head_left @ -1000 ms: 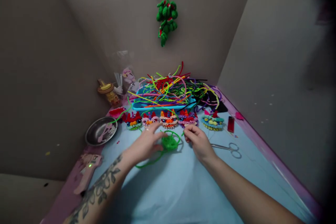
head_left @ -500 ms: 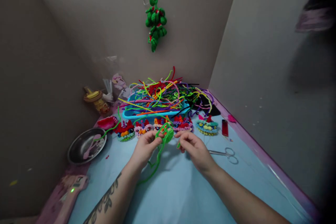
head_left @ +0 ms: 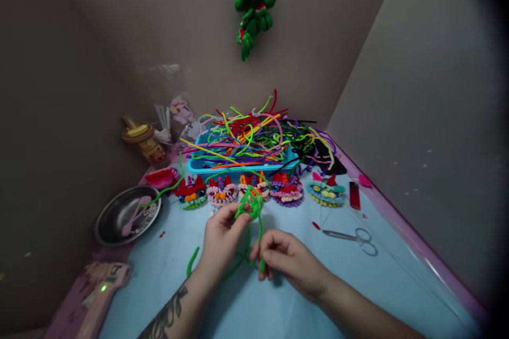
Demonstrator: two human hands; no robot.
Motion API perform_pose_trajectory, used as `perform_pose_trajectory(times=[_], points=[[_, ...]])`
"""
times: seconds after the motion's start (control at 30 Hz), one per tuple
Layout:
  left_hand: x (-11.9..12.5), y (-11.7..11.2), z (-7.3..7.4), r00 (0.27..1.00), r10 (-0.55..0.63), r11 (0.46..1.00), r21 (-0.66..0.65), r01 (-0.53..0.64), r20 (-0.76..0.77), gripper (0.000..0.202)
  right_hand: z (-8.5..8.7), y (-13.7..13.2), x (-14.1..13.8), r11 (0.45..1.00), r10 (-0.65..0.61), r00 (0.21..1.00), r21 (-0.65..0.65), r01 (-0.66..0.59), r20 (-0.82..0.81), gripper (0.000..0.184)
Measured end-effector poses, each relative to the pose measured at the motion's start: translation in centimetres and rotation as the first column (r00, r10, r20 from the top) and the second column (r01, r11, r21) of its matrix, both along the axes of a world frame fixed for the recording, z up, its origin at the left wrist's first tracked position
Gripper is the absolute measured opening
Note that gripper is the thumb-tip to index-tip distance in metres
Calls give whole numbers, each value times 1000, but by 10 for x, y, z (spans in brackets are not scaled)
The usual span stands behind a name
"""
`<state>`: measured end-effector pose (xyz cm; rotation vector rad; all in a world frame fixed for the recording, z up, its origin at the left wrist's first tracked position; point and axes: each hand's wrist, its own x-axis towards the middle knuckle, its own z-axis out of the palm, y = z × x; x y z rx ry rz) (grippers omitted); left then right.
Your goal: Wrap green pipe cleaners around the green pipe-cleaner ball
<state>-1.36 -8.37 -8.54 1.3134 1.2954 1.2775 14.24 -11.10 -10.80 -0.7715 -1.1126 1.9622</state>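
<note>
- Left hand (head_left: 222, 241): thumb and fingers pinch the green bent piece (head_left: 254, 204), in front of the row of colourful figures (head_left: 222, 193).
- Right hand (head_left: 294, 262): fingers curled and pinched on the strand (head_left: 260, 233) running down from that piece.
- Pose: forearms enter from the lower corners and converge; right hand sits lower, knuckles up.
- Right side: scissors (head_left: 350, 235) lie near the right hand; blue surface continues to the counter's (head_left: 397, 275) slanting right edge, beside the wall (head_left: 429, 132).
- Left side: metal bowl (head_left: 115, 217) sits at the left edge.
- Far side: blue tray (head_left: 210, 169) stands behind the figures, limiting forward reach.
</note>
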Motion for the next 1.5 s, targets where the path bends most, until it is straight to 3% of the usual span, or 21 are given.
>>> perform_pose_trajectory(times=[0.1, 0.17, 0.27, 0.33, 0.5, 0.73, 1.07, 1.23, 1.3, 1.43, 1.5], points=[[-2, 3, 0, 994, -1, 997, -75, 9, 105, 14, 7, 6, 9, 998, -46, 992, 43, 41, 117, 29], [-3, 3, 2, 995, -35, 995, -85, 42, 92, 11, 12, 11, 15, 972, -181, 963, 187, 144, 198, 25], [-2, 3, 3, 993, -95, 989, -109, 101, 64, 11, 14, 15, 23, 827, -460, 862, 457, 328, 214, 17], [0, 2, 3, 992, -111, 986, -120, 118, 60, 12, 14, 14, 24, 760, -537, 815, 544, 355, 218, 13], [5, -2, 1, 987, -155, 982, -106, 158, 42, 12, 12, 7, 18, 810, -459, 814, 544, 219, 356, 13], [7, -4, 0, 949, -310, 946, -88, 313, 48, 22, 13, 10, 16, 727, -520, 781, 660, 192, 346, 14], [5, -4, 3, 966, -257, 964, -78, 254, -32, 14, 11, 7, 16, 717, -496, 810, 674, 179, 312, 14], [-1, 0, -2, 969, -246, 964, -108, 245, 0, 18, 13, 8, 23, 665, -612, 737, 691, 283, 288, 9], [-3, 1, -4, 969, -243, 962, -114, 247, 45, 21, 14, 9, 25, 679, -628, 731, 648, 346, 268, 10], [-1, -1, -5, 969, -243, 968, -58, 245, 35, 19, 15, 11, 23, 833, -507, 829, 380, 402, 235, 18], [0, -3, -3, 966, -258, 966, -2, 258, -17, 17, 15, 10, 20, 880, -453, 861, 272, 390, 231, 22]])
